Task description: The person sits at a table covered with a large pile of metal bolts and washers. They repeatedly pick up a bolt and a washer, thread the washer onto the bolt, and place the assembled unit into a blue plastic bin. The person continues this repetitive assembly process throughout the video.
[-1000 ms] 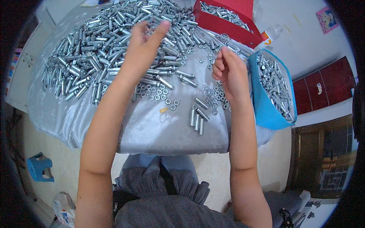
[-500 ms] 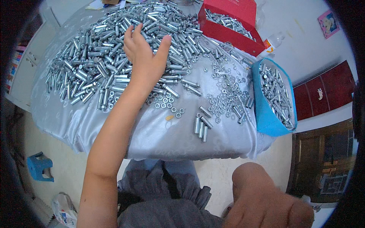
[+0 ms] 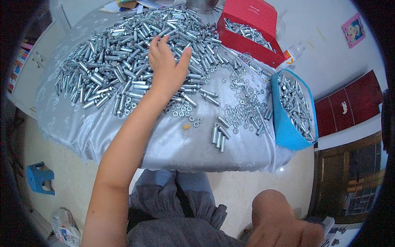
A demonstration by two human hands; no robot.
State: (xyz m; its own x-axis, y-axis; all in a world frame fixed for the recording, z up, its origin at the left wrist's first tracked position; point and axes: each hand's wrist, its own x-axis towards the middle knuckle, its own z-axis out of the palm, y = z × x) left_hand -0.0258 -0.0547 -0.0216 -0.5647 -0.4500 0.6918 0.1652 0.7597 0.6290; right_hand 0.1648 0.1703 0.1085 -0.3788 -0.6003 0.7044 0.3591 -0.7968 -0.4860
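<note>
A big heap of silver sleeve anchor bolts covers the far left and middle of the table. My left hand is over its right part, fingers and thumb spread, with nothing seen between them. Loose hex nuts lie by the heap's near edge, below my wrist. More nuts and washers are scattered to the right, and several metal sleeves lie nearer to me. My right hand is low at the right, away from the table, beside a bare rounded knee. Its fingers are blurred and partly cut off.
A blue fabric bin full of bolts stands at the table's right edge. Behind it are an open red box holding bolts and a clear plastic bottle. A shiny pale tablecloth drapes the table. A blue stool stands on the floor at left.
My left hand has come slightly nearer and to the right over the heap, still spread. My right hand has shifted left and down. The whole view has moved a little.
</note>
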